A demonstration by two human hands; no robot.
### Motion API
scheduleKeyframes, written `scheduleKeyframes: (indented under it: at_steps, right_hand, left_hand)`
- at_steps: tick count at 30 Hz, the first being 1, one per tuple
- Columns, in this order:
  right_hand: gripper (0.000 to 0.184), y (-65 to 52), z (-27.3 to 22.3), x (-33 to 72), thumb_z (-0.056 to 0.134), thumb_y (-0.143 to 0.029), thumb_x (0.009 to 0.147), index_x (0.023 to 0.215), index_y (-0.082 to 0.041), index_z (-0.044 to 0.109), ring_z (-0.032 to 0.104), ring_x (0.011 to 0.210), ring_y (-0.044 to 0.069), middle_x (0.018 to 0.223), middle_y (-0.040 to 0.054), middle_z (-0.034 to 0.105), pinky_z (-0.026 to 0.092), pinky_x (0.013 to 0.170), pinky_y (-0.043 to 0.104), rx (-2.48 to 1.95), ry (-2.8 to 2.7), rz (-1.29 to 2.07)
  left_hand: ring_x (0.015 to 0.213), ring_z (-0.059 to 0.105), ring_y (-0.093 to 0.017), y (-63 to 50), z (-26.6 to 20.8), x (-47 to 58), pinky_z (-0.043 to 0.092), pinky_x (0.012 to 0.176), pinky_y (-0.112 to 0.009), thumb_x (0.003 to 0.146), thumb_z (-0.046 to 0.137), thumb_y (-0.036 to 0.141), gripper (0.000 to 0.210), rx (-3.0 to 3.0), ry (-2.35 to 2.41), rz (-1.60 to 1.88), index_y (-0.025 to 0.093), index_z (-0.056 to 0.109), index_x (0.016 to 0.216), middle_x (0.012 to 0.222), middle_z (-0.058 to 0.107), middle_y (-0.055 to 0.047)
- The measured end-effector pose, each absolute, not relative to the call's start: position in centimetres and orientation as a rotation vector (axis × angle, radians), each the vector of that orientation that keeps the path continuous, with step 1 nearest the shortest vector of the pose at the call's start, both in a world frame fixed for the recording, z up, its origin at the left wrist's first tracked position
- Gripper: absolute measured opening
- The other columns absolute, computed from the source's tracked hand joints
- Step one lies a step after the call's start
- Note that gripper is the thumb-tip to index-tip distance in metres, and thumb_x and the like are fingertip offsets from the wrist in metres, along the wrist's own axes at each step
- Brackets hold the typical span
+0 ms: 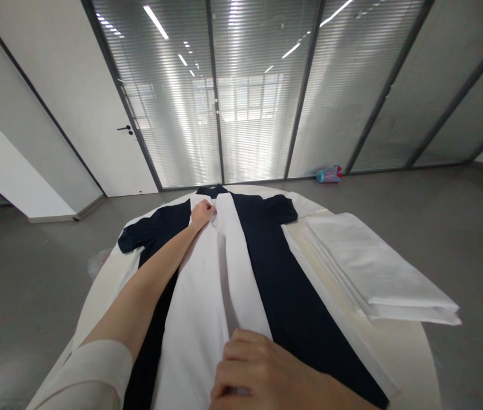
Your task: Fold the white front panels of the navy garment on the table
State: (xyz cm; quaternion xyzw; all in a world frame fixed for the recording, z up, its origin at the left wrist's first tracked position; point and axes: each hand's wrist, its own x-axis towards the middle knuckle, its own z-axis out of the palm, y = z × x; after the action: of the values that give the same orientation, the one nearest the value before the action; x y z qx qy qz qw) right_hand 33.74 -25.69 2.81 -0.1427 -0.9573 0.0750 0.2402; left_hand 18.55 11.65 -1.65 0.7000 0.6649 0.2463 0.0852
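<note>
A navy short-sleeved dress [284, 279] lies spread out on a round table, collar at the far end. On top of its middle rests a long white garment [194, 302] with a lengthwise fold or opening; whether it is trousers or an open piece I cannot tell. My left hand [203, 213] reaches to the garment's far end, just below the collar, and its fingers pinch the white fabric. Close to me, my right hand [254, 370] is curled over the near part of the white garment, its fingers closed on the cloth; the fingertips are partly hidden.
A folded stack of white cloth [373, 262] lies on the right of the cream round table [412, 353], one corner overhanging its edge. Beyond stand a glass partition with blinds [250, 102] and a white door [79, 108]. A blue-and-red basket-like object [329, 174] lies on the floor.
</note>
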Motion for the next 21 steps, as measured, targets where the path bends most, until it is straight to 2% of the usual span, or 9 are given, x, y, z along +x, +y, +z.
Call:
scheduleKeyframes:
  at_steps: [4, 8, 14, 21]
  right_hand:
    - [0.013, -25.6, 1.8, 33.5, 0.057, -0.024, 0.099, 0.088, -0.021, 0.062, 0.054, 0.08, 0.012, 0.085, -0.0011, 0.065, 0.039, 0.076, 0.027, -0.37, -2.646, 0.221]
    - [0.01, -25.4, 1.4, 33.4, 0.056, -0.023, 0.1, 0.093, -0.022, 0.063, 0.054, 0.079, 0.01, 0.086, -0.0025, 0.065, 0.039, 0.076, 0.026, -0.38, -2.645, 0.261]
    - [0.013, -25.2, 0.6, 33.3, 0.05, -0.024, 0.103, 0.101, -0.024, 0.063, 0.052, 0.076, 0.011, 0.084, -0.004, 0.064, 0.037, 0.075, 0.026, -0.371, -2.53, 0.256]
    - [0.022, -24.8, 0.0, 32.7, 0.045, -0.03, 0.105, 0.091, -0.021, 0.06, 0.05, 0.071, 0.011, 0.076, -0.0042, 0.062, 0.037, 0.07, 0.026, -0.394, -2.555, 0.258]
  left_hand:
    - [0.107, 0.066, -0.027, 12.5, -1.4, 18.4, 0.049, 0.082, -0.032, 0.085, 0.063, 0.044, 0.028, 2.068, 2.036, 0.723, 0.022, 0.065, 0.101, 0.11, 0.072, -0.01]
    - [0.105, 0.067, -0.03, 13.3, -0.4, 18.5, 0.051, 0.08, -0.034, 0.079, 0.068, 0.034, 0.023, 2.053, 2.097, 0.695, 0.02, 0.067, 0.097, 0.109, 0.072, -0.013]
    - [0.108, 0.066, -0.031, 13.3, 0.0, 19.3, 0.051, 0.084, -0.035, 0.077, 0.066, 0.022, 0.021, 2.117, 2.126, 0.698, 0.02, 0.069, 0.098, 0.108, 0.072, -0.013]
    - [0.108, 0.066, -0.033, 14.0, -0.4, 19.1, 0.053, 0.082, -0.037, 0.081, 0.064, 0.029, 0.034, 2.091, 2.179, 0.666, 0.018, 0.064, 0.113, 0.114, 0.069, -0.016]
